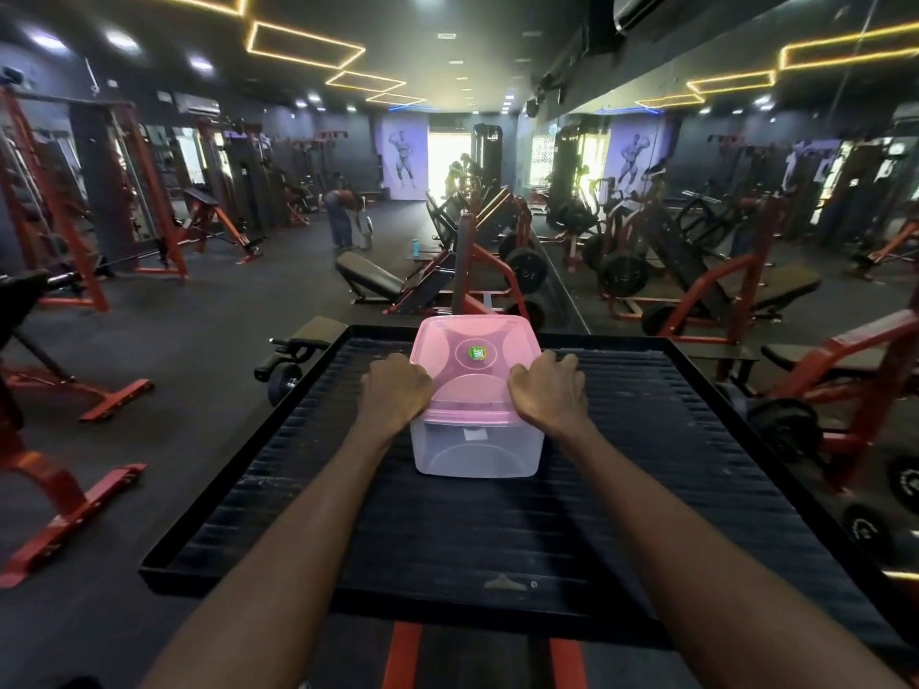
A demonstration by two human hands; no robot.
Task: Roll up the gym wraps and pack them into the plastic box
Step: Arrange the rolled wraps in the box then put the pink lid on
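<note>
On the ribbed black tabletop (646, 489), left hand (394, 390) and right hand (547, 392) grip the pink lid (475, 360) on the plastic box (477, 447). No wraps visible; packing stage cannot be judged.

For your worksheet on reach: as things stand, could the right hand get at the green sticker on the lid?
Probably yes. The right hand already grips the lid edge, and the sticker lies bare on top nearby, nothing covering it.
</note>
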